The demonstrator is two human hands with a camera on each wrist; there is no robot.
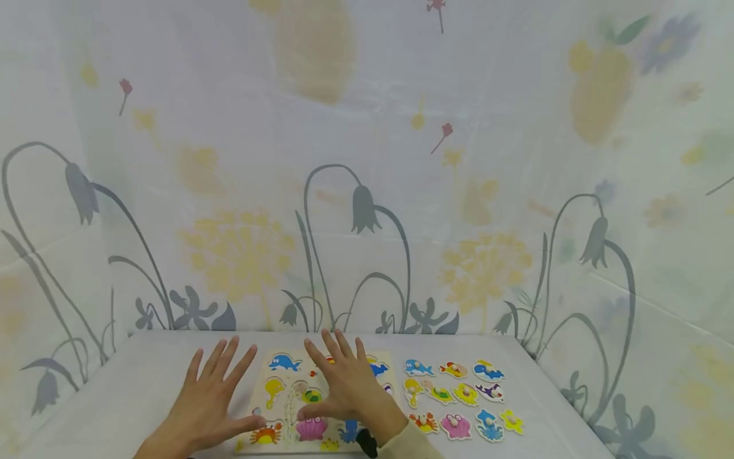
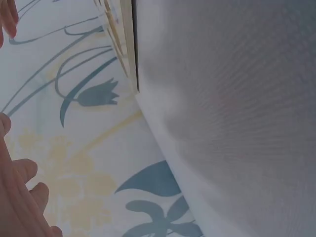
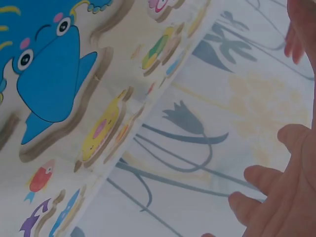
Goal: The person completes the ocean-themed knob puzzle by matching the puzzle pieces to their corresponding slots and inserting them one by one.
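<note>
A wooden puzzle board (image 1: 289, 382) with sea-animal pieces lies flat on the white table. It holds a blue whale (image 1: 285, 363), an orange crab (image 1: 266, 435) and a pink shell (image 1: 311, 429). My left hand (image 1: 220, 382) lies flat with spread fingers at the board's left edge, its thumb touching the board near the crab. My right hand (image 1: 338, 376) is spread flat over the middle of the board and holds nothing. The right wrist view shows the board (image 3: 123, 44) with a blue animal (image 3: 54, 74) and straight fingers (image 3: 276, 197). In the left wrist view, fingers (image 2: 19, 192) show beside the board's edge (image 2: 126, 39).
Several loose sea-animal pieces (image 1: 459, 398) lie in rows on the table right of the board. A flower-printed white cloth (image 1: 367, 191) hangs behind and at both sides. The table's (image 1: 143, 382) far left is bare cloth.
</note>
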